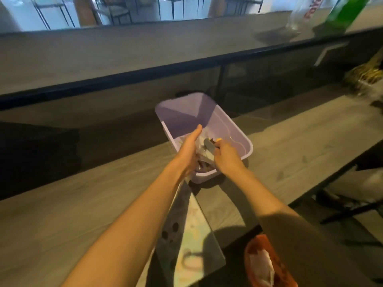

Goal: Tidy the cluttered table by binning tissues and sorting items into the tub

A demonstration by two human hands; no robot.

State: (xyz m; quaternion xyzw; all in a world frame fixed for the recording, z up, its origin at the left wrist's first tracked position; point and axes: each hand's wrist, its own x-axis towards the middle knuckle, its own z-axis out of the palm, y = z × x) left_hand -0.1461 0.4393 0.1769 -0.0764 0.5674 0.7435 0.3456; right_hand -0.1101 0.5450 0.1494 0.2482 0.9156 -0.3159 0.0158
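A lilac plastic tub (244,141) stands on the wooden table (83,204), a little right of centre. Both hands reach into its near end. My left hand (189,151) is over the tub's near left side with the thumb stretched out, and whitish crumpled items lie under its palm. My right hand (224,155) is closed around a grey handle-like object (209,145) with a yellow tip, held inside the tub. Dark small items (204,164) lie at the tub's near wall, partly hidden by both hands.
A long flat printed sheet (190,235) lies on the table beneath my arms. An orange-red bin (267,264) with white tissue in it sits at the lower right, below the table edge. A clear bottle (304,11) and a green bottle (344,13) stand on the far counter.
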